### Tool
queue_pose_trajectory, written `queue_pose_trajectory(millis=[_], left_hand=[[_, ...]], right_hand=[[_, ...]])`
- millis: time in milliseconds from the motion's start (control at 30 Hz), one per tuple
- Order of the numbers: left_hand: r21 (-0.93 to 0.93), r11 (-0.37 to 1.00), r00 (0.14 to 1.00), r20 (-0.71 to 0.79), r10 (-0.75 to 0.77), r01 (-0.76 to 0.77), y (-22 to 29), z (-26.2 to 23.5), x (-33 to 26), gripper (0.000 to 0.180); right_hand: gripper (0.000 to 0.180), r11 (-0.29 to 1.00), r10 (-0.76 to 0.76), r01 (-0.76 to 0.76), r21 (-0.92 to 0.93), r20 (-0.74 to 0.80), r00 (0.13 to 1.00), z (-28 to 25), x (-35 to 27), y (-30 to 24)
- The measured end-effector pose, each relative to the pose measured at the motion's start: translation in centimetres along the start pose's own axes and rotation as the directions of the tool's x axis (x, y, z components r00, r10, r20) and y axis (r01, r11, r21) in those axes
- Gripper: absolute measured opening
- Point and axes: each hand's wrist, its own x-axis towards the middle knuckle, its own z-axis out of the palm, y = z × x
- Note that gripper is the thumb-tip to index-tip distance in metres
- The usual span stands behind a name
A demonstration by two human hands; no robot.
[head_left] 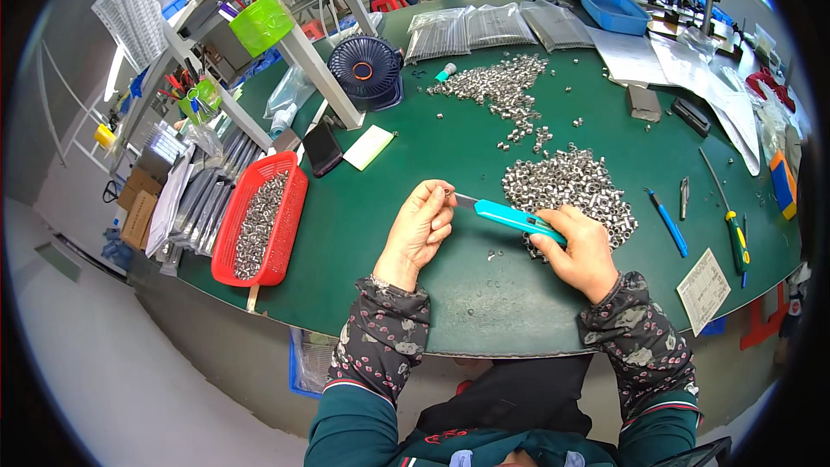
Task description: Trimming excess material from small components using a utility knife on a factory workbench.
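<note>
My right hand is closed around a teal utility knife, its blade pointing left toward my other hand. Thumb and fingers of my left hand pinch a small metal ring, mostly covered by the fingertips, and the blade tip reaches right up to it. Behind and beside the knife lies a heap of small silvery metal rings, partly hidden by my right hand. A looser pile of similar metal parts spreads farther back on the green table.
At the left stands a red plastic basket of metal parts. Near it are a dark phone, a yellow notepad and a blue fan. A blue pen-like tool, a screwdriver and a paper slip lie right.
</note>
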Motion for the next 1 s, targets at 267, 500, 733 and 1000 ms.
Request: queue_pose_trajectory(millis=[267,500,733,1000], left_hand=[[0.020,1.000,1.000,-0.018,-0.001,0.001,-0.20,0.38,0.03,0.012],[0.090,0.996,0.999,-0.040,-0.016,0.020,-0.38,0.08,0.01,0.018],[0.181,0.982,0.994,-0.107,-0.037,0.056,-0.56,-0.02,0.14,0.024],[0.157,0.985,0.990,-0.133,-0.055,0.076,-0.59,0.57,-0.05,0.023]], right_hand=[[0.025,0.999,0.025,-0.025,0.020,0.037,0.999,0.03,-0.06,0.14],[0.025,0.999,0.036,-0.036,0.001,0.059,0.998,-0.12,-0.08,-0.04],[0.025,0.993,-0.007,0.011,-0.113,0.027,1.000,-0.20,-0.09,-0.45],[0.026,0.992,-0.049,0.034,-0.119,-0.133,0.990,-0.12,0.12,0.10]])
